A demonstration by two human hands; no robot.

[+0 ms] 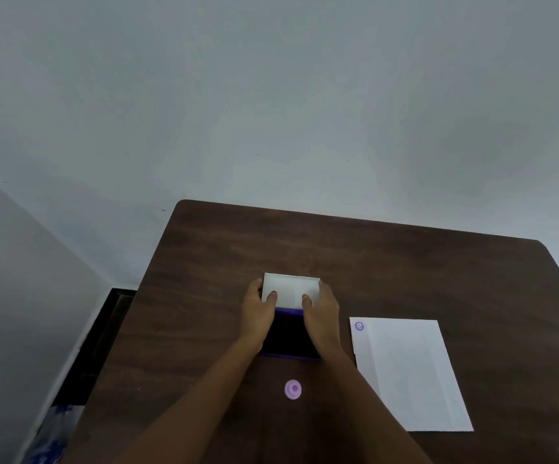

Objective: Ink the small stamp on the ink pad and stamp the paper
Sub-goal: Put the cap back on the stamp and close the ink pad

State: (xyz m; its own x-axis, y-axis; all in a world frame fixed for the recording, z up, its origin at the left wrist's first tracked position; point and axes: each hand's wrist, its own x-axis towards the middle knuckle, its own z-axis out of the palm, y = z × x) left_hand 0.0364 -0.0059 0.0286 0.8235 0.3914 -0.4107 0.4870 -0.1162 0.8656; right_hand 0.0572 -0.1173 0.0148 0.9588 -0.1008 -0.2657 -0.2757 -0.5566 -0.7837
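Head cam: both hands, left [257,309] and right [322,311], grip the white lid [291,290] at the far end of the ink pad [290,336]. The stamp [293,389] sits on the table [204,262] nearer, between the forearms, about equally close to either hand. Paper [408,376] lies right, one print [359,326] in its far-left corner.

Plain room, perhaps home, wooden table [372,256], bare wall [271,95]

My dark wooden table [405,262], ink pad [290,336] at its middle, stamp [293,389] just nearer me, paper [408,373] right of the pad
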